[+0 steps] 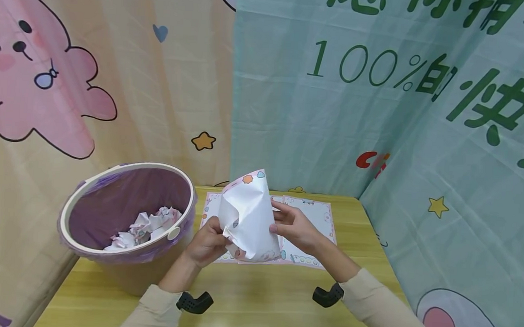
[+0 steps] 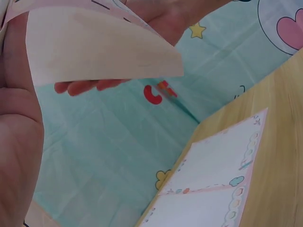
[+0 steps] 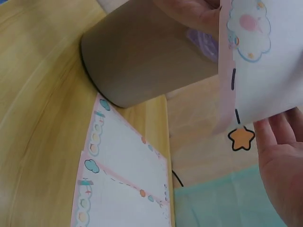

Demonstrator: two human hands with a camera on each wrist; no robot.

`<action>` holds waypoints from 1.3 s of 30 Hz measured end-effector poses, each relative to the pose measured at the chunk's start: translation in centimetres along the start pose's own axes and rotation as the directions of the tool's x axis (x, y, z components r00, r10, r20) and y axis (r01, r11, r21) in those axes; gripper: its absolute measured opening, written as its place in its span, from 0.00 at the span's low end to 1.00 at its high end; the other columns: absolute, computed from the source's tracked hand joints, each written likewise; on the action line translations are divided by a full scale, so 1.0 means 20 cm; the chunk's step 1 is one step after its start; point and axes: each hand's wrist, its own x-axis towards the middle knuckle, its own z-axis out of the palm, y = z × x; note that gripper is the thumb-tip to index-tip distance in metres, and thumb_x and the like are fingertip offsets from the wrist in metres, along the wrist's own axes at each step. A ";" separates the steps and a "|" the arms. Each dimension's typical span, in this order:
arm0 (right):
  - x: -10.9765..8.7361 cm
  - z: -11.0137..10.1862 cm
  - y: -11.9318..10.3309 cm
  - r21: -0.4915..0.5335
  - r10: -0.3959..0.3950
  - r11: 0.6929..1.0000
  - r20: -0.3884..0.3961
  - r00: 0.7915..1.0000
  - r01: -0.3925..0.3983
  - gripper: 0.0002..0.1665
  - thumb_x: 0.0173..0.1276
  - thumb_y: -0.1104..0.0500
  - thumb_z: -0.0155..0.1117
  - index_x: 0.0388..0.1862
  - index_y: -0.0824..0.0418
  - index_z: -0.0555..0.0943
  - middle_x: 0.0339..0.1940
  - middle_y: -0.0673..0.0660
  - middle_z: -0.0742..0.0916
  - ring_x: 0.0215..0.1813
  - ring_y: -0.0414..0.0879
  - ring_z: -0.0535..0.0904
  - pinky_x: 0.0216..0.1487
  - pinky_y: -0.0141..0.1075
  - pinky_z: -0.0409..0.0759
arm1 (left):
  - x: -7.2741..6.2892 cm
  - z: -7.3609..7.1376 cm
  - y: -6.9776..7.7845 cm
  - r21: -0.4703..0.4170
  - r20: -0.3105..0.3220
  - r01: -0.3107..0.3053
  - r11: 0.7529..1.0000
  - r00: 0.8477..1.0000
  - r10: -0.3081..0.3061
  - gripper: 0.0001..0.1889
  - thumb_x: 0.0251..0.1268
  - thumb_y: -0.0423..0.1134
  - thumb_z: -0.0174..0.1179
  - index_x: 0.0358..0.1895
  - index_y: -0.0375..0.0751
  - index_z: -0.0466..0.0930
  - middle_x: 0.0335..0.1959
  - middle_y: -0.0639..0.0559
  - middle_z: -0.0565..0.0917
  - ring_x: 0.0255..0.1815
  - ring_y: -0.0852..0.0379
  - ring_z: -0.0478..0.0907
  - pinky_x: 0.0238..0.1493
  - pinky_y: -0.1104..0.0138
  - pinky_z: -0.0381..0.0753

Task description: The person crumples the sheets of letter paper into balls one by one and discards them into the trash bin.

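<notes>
A sheet of white paper (image 1: 249, 218) with a pink printed border is held up, bent and creased, above the table. At its lower left my left hand (image 1: 208, 243) pinches it, thumb in front. My right hand (image 1: 296, 228) is at the sheet's right edge, its fingers extended. In the left wrist view, the paper (image 2: 104, 47) covers much of the right hand, whose fingertips (image 2: 75, 88) show past its edge. From the right wrist, the right hand's fingers (image 3: 279, 130) reach behind the patterned sheet (image 3: 260, 85).
Printed sheets (image 1: 308, 219) lie side by side on the wooden table (image 1: 253, 303), behind and below the hands. To the left stands a bin (image 1: 124, 275) with a purple liner (image 1: 107, 194) and several crumpled papers (image 1: 150, 226) inside. Patterned curtains (image 1: 291, 125) enclose the back and right.
</notes>
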 end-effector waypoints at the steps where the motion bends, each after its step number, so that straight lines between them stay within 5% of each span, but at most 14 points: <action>1: -0.01 0.00 -0.01 0.002 -0.003 1.000 -0.008 1.000 0.003 0.50 0.69 0.56 0.75 0.81 0.70 0.60 0.68 0.69 0.79 0.65 0.58 0.79 0.62 0.49 0.80 | 0.00 0.00 0.00 0.001 -0.005 -0.006 1.000 1.000 0.006 0.24 0.71 0.17 0.49 0.56 0.44 0.89 0.52 0.52 0.87 0.51 0.58 0.82 0.52 0.67 0.83; 5: -0.03 0.00 -0.04 -0.054 -0.005 0.999 -0.082 0.997 0.001 0.43 0.69 0.58 0.76 0.76 0.71 0.67 0.60 0.64 0.84 0.56 0.55 0.84 0.57 0.47 0.84 | 0.00 -0.01 0.00 0.016 -0.035 -0.018 1.000 0.999 0.019 0.25 0.74 0.17 0.48 0.56 0.44 0.89 0.50 0.52 0.88 0.48 0.58 0.84 0.50 0.67 0.84; 9: -0.05 -0.01 -0.08 -0.127 -0.030 0.992 -0.160 0.987 0.010 0.33 0.70 0.63 0.73 0.70 0.73 0.75 0.58 0.64 0.84 0.53 0.57 0.86 0.54 0.50 0.85 | -0.01 -0.02 0.01 0.020 -0.137 -0.007 1.000 0.991 0.009 0.20 0.77 0.21 0.52 0.56 0.44 0.89 0.49 0.52 0.89 0.49 0.59 0.84 0.50 0.68 0.84; 20: -0.07 0.00 -0.12 -0.269 -0.168 0.958 -0.268 0.949 0.094 0.20 0.71 0.70 0.69 0.60 0.76 0.81 0.52 0.67 0.88 0.50 0.53 0.87 0.51 0.44 0.86 | 0.00 -0.01 0.06 0.141 -0.377 0.136 0.981 0.923 -0.074 0.26 0.74 0.15 0.47 0.50 0.45 0.91 0.47 0.49 0.90 0.48 0.56 0.86 0.50 0.66 0.86; 23: -0.08 0.00 -0.13 -0.305 -0.196 0.946 -0.284 0.938 0.106 0.19 0.70 0.71 0.69 0.59 0.76 0.82 0.50 0.67 0.88 0.48 0.52 0.88 0.51 0.42 0.87 | 0.01 0.00 0.07 0.192 -0.467 0.196 0.962 0.880 -0.086 0.26 0.73 0.15 0.49 0.46 0.48 0.92 0.43 0.50 0.90 0.44 0.57 0.87 0.47 0.67 0.86; 26: -0.08 0.00 -0.13 -0.338 -0.215 0.934 -0.279 0.936 0.114 0.19 0.70 0.71 0.69 0.58 0.75 0.83 0.48 0.68 0.89 0.47 0.51 0.88 0.50 0.40 0.87 | 0.02 0.00 0.07 0.215 -0.568 0.265 0.940 0.817 -0.100 0.23 0.72 0.16 0.52 0.44 0.46 0.92 0.41 0.49 0.90 0.42 0.57 0.88 0.45 0.67 0.87; 30: -0.09 0.01 -0.14 -0.362 -0.219 0.925 -0.261 0.940 0.115 0.19 0.70 0.70 0.70 0.59 0.74 0.83 0.48 0.68 0.89 0.47 0.53 0.89 0.49 0.43 0.87 | 0.04 0.02 0.08 0.231 -0.666 0.340 0.912 0.738 -0.107 0.12 0.70 0.18 0.57 0.50 0.28 0.87 0.40 0.45 0.90 0.41 0.55 0.88 0.45 0.66 0.87; 34: -0.09 0.01 -0.14 -0.373 -0.213 0.922 -0.265 0.941 0.103 0.19 0.69 0.70 0.70 0.58 0.74 0.84 0.49 0.67 0.89 0.46 0.53 0.89 0.48 0.43 0.87 | 0.07 0.04 0.09 0.285 -0.727 0.405 0.869 0.682 -0.079 0.16 0.68 0.19 0.61 0.56 0.12 0.76 0.42 0.38 0.89 0.41 0.56 0.88 0.45 0.65 0.87; 39: -0.10 0.03 -0.14 -0.376 -0.200 0.922 -0.263 0.944 0.091 0.18 0.69 0.71 0.70 0.57 0.74 0.84 0.50 0.67 0.89 0.46 0.53 0.89 0.48 0.44 0.88 | 0.11 0.09 0.10 0.383 -0.788 0.474 0.793 0.616 0.012 0.16 0.67 0.20 0.64 0.55 0.14 0.79 0.44 0.31 0.87 0.40 0.54 0.88 0.44 0.66 0.87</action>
